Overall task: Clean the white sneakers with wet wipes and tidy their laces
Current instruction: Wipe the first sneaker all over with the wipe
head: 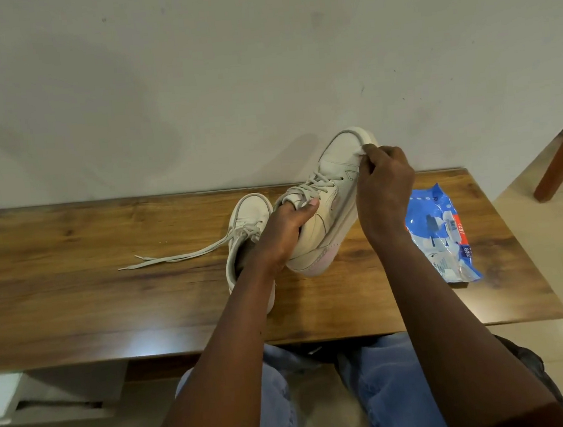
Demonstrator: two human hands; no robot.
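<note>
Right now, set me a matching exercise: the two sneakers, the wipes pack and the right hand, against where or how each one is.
Things:
1. tilted sneaker
2. second sneaker
3. wipes pack
4. right hand

States:
A. rests on the table, laces trailing left
B. at the raised toe
C. gripped by the left hand
D. lies on the table's right part

Pairs: 1-C, 2-A, 3-D, 4-B
</note>
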